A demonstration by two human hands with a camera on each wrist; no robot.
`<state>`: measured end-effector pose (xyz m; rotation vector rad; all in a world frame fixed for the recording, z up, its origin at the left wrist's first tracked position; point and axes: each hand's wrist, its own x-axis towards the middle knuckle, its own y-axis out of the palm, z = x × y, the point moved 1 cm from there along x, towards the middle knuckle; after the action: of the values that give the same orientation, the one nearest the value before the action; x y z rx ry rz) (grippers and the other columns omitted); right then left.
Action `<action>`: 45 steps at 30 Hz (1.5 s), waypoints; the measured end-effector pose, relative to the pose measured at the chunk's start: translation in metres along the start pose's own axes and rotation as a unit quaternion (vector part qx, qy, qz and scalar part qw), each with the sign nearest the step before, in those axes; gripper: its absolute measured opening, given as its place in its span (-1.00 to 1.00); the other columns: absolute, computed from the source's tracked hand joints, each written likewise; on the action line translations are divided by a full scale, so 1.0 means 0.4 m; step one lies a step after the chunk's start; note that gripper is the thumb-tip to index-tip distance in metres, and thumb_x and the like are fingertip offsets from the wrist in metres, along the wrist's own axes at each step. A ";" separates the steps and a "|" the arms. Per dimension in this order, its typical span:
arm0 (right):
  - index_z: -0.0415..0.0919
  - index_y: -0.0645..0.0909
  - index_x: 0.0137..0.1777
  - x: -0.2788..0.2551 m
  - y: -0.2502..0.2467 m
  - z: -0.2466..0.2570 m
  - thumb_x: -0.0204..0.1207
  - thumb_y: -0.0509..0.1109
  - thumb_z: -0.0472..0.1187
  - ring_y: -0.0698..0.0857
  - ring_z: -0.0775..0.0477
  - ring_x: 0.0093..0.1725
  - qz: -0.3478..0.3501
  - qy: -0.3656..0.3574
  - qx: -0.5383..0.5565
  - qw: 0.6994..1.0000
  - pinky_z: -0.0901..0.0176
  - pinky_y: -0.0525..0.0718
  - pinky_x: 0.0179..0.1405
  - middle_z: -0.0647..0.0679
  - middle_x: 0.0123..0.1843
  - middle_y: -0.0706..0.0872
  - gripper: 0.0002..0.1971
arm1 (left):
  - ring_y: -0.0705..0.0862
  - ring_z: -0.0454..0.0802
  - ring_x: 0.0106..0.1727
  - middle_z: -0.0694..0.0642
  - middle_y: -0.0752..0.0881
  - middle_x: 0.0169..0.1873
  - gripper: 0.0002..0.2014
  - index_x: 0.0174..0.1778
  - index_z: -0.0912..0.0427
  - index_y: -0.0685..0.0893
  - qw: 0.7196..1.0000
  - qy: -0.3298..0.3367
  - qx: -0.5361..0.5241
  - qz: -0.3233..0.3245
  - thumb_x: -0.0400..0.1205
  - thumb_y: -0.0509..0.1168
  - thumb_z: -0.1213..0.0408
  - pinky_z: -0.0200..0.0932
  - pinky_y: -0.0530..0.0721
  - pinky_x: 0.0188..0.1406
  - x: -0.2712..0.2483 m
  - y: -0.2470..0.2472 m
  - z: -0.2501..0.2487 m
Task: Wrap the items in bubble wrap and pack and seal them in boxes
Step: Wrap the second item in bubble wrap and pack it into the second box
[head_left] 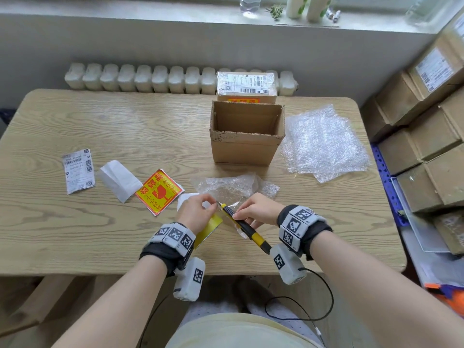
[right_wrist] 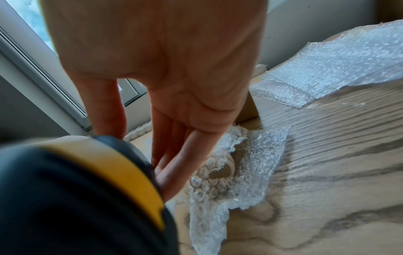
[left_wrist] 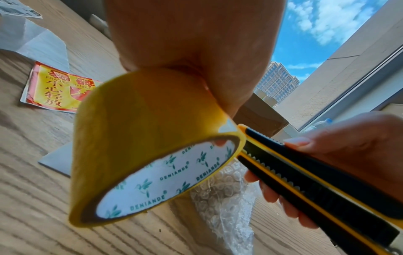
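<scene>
Near the front edge of the wooden table (head_left: 75, 234), just in front of the open cardboard box (head_left: 247, 136), both hands work over a bubble-wrapped item (head_left: 226, 188). The left hand (head_left: 194, 214) grips one roll of yellow tape (left_wrist: 135, 138), fingers curled over its top; the white core is printed again and again with "DENIANDE" and green leaf sprigs. The right hand (head_left: 257, 210) holds one yellow-and-black utility knife (head_left: 244, 226), thumb pressed on its top and fingers curled beneath, the tip touching the rim of the roll; the blade itself is too small to make out.

Left of the box lies one red-and-yellow sticker (head_left: 159, 192) reading "FRAGILE HANDLE" above the Chinese characters 小心轻放. Beside it lies a white backing paper (head_left: 120, 179), with a second white piece (head_left: 187, 198) partly under the left hand. Further left of the box is one shipping label (head_left: 78, 170) with barcodes, its text too small to read.

Right of the box lies a stack of loose bubble-wrap sheets (head_left: 324, 144); how many sheets I cannot tell. Directly behind the box stands one sealed parcel (head_left: 247, 86), carrying a barcode label and a red-and-yellow sticker. Well to the right of the box, off the table, several labelled brown cartons (head_left: 426, 121) are stacked.
</scene>
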<state>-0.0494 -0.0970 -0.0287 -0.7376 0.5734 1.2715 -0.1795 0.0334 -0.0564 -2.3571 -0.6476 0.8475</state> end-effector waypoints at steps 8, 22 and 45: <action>-0.44 0.69 0.11 -0.004 0.019 0.009 0.55 0.41 -0.20 0.74 -0.13 -0.27 -0.002 0.008 -0.027 1.000 0.01 0.79 -0.07 -0.25 -0.18 0.76 -0.71 | 0.46 0.01 -0.49 -0.06 0.45 -0.62 -0.78 -0.39 -0.14 0.56 1.000 -0.005 0.016 -0.012 0.58 0.33 0.14 -0.10 0.54 -0.35 -0.001 0.003 0.023; -0.52 0.68 0.07 -0.028 0.015 -0.029 0.58 0.37 -0.18 0.74 -0.10 -0.31 -0.011 0.026 -0.068 0.997 0.13 0.79 -0.22 -0.23 -0.24 0.73 -0.67 | 0.52 0.10 -0.40 0.06 0.58 -0.50 -0.83 -0.33 -0.12 0.57 0.999 -0.008 0.026 -0.032 0.60 0.31 0.12 -0.05 0.53 -0.28 -0.005 0.003 0.052; -0.44 0.70 0.13 -0.009 0.050 -0.014 0.64 0.31 -0.11 0.72 -0.01 -0.27 -0.003 -0.006 -0.026 1.000 0.19 0.74 -0.19 -0.19 -0.16 0.76 -0.65 | 0.65 0.20 -0.05 0.11 0.71 -0.13 -0.86 -0.07 -0.12 0.60 0.989 0.005 0.138 -0.051 0.65 0.16 0.00 -0.04 0.56 -0.19 -0.035 0.029 0.050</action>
<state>-0.0695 -0.1011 -0.0331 -0.7750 0.5298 1.2888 -0.1997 0.0232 -0.0709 -2.0620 -0.5986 0.8227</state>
